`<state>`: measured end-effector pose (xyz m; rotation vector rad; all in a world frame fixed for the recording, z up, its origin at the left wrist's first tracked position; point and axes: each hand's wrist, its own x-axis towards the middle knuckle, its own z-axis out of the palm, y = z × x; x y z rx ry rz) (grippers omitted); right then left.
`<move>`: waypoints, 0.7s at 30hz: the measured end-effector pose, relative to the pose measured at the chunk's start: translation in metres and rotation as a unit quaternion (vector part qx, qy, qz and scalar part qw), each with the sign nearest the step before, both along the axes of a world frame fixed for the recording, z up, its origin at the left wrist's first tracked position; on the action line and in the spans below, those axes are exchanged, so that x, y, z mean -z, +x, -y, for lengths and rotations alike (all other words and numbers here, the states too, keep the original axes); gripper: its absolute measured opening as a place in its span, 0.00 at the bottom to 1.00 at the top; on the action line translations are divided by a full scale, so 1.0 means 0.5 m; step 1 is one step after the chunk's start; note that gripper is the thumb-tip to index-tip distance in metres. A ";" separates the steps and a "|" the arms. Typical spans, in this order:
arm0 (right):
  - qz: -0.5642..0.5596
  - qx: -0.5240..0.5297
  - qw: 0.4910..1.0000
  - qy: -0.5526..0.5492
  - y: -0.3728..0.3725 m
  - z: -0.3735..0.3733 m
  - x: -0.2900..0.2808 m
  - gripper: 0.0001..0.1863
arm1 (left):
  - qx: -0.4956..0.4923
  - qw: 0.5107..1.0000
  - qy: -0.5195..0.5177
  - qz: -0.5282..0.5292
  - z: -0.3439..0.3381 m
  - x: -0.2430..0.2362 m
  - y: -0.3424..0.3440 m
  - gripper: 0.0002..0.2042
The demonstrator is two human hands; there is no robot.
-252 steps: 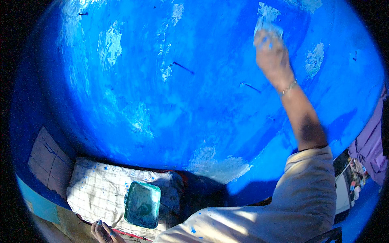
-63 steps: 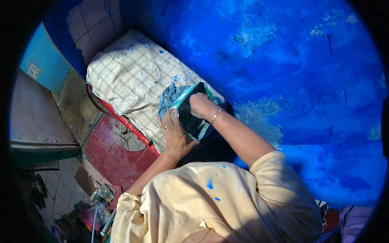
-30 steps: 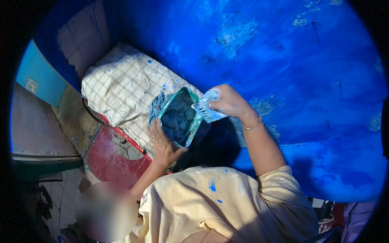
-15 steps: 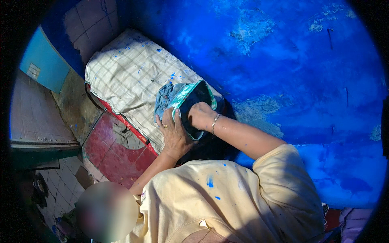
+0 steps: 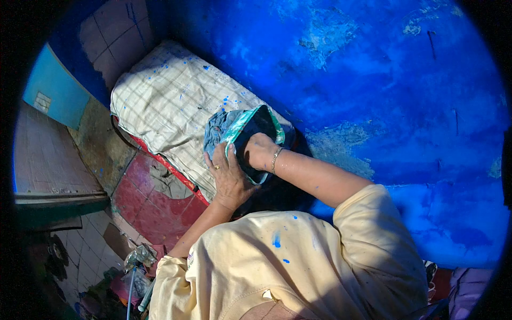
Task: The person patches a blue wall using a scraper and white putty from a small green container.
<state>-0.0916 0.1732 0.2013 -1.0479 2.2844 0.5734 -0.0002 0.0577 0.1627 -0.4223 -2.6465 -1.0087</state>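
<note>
Clasping the tilted green tub (image 5: 243, 126) with my left hand (image 5: 229, 178), I am dipping my right hand (image 5: 259, 151) inside, its grip hidden, so I cannot tell its state. The tub is leaning over the checked cloth (image 5: 168, 101), near a blue wall (image 5: 330, 101).

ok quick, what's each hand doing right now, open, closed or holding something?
Left hand: holding the green tub at its edge.
Right hand: inside the tub, fingers hidden; open, closed or holding, can't tell.
</note>
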 end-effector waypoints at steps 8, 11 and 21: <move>0.069 0.095 0.960 -0.255 -0.111 -0.087 -0.046 0.10 | -0.003 1.000 0.000 0.020 0.020 0.007 -0.001 0.64; 0.198 0.262 0.877 -0.352 -0.132 -0.135 -0.128 0.10 | 0.006 1.000 -0.003 0.017 0.028 0.019 -0.004 0.66; 0.447 0.508 0.405 -0.615 -0.038 -0.229 -0.193 0.11 | 0.017 1.000 0.010 -0.015 0.032 0.028 0.003 0.63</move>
